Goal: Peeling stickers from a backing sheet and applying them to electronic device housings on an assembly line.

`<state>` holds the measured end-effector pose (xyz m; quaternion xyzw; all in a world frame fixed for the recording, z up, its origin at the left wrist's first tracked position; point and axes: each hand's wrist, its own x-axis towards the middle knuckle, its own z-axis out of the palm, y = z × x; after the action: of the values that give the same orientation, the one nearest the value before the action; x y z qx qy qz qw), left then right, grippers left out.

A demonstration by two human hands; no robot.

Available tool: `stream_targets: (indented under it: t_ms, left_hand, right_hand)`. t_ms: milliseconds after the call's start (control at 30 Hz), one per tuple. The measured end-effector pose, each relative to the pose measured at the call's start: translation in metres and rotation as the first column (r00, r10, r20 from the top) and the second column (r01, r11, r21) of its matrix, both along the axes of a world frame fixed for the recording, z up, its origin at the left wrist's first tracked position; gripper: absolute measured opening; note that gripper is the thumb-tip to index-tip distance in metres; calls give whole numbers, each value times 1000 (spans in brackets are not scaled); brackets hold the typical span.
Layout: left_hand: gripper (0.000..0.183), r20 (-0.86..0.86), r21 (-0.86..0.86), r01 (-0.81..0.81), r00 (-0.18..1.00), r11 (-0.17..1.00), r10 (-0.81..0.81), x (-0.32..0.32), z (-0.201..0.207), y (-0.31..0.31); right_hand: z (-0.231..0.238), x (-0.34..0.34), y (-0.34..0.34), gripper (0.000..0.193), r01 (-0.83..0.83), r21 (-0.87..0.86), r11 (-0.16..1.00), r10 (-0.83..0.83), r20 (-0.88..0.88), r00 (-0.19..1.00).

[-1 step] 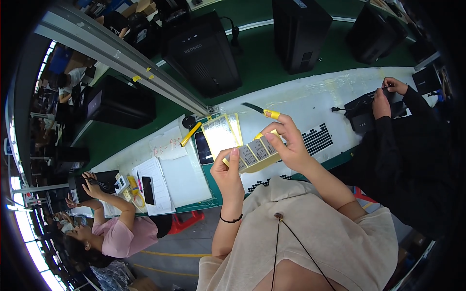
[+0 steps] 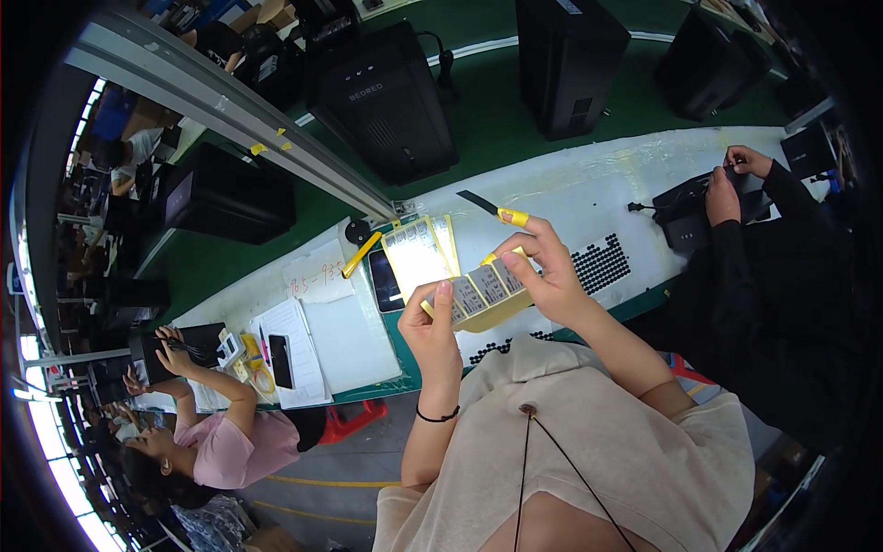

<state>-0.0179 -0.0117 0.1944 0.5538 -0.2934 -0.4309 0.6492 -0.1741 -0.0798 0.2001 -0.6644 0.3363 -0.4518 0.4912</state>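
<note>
A strip of silver printed labels on yellow backing (image 2: 486, 287) is stretched between my two hands, bent downward along its near side. My left hand (image 2: 432, 333) pinches its left end, thumb on top. At the other end my right hand (image 2: 550, 276) grips it between thumb and fingers. Yellow tape (image 2: 513, 217) wraps my right index finger, and a thin dark strip (image 2: 478, 201) sticks out from it to the left. Beyond my hands, more label sheets (image 2: 418, 247) lie on the white worktop (image 2: 543, 193). A sheet of round black pads (image 2: 602, 264) lies right of my right hand.
A yellow pen-like tool (image 2: 361, 255) and a dark phone (image 2: 385, 281) lie left of the labels. Black tower cases (image 2: 382, 101) stand on the green surface behind. At right, a co-worker's hands (image 2: 725, 189) handle a black device (image 2: 685, 212); another person (image 2: 235, 442) sits at left.
The dark strip at my right index finger has turned slightly. My hands and the labels stay nearly in place.
</note>
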Motion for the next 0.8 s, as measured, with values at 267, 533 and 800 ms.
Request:
stream_targets:
  t_ms: [267, 533, 800]
  left_hand:
    - [14, -178, 67, 16, 984, 998, -3, 1, -9, -8]
    - [16, -260, 150, 32, 966, 988, 8, 8, -22, -10]
    - [13, -71, 80, 47, 997, 996, -41, 3, -23, -16]
  right_hand:
    - [-13, 11, -1, 39, 1, 249, 968, -48, 181, 982]
    - [-10, 17, -5, 52, -47, 212, 976, 46, 10, 999]
    - [-13, 21, -12, 63, -96, 452, 887, -38, 279, 960]
